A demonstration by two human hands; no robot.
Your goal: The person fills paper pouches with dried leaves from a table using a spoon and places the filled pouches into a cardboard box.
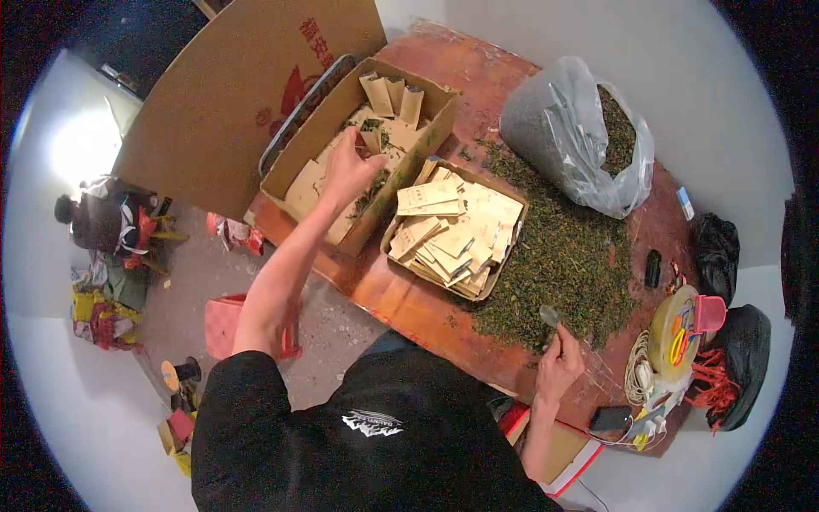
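My left hand (351, 167) reaches into the long cardboard box (281, 166), its fingers closed on a small kraft paper envelope (372, 138). Several filled envelopes (394, 96) stand upright at the box's far end, and bits of dried leaf lie on its bottom. At the table's front right, my right hand (560, 365) grips a small spoon (548, 316), whose bowl is over the edge of the dried-leaf heap (567, 264). Between the hands is a smaller box (392, 249) full of flat paper envelopes (448, 230).
A clear plastic bag (546, 128) of dried leaf stands at the back of the red table (384, 290). On the right are a round tub (670, 341) with scissors, a coil of cord (637, 367), a phone (611, 418) and black bags (715, 247). A red stool (226, 324) stands below left.
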